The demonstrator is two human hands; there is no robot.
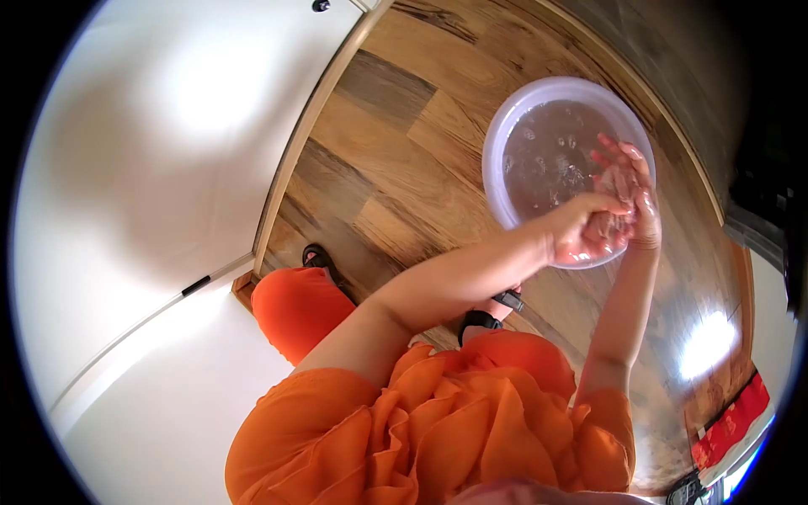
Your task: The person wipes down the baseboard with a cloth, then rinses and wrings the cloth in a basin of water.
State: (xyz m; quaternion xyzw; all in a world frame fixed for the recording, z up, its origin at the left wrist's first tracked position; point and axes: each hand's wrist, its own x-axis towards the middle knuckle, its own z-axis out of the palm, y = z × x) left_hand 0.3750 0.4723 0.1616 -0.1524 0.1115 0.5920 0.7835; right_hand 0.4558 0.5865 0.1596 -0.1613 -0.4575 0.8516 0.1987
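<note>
Both wet hands are together over the right side of a pale lilac basin, which stands on the floor. The basin holds cloudy water with bubbles on its surface. My left hand reaches in from the left, its fingers curled against my right hand and its thumb across the palm area. My right hand comes up from below on the right, with its fingers stretched out and partly spread. Shiny water or lather coats the skin where they meet. Whether anything small lies between the palms is hidden.
The floor is wood-patterned. White panels with a raised edge line the left. My sandalled feet are close to the basin. A red patterned cloth or mat lies at the lower right, and a dark object stands at the right edge.
</note>
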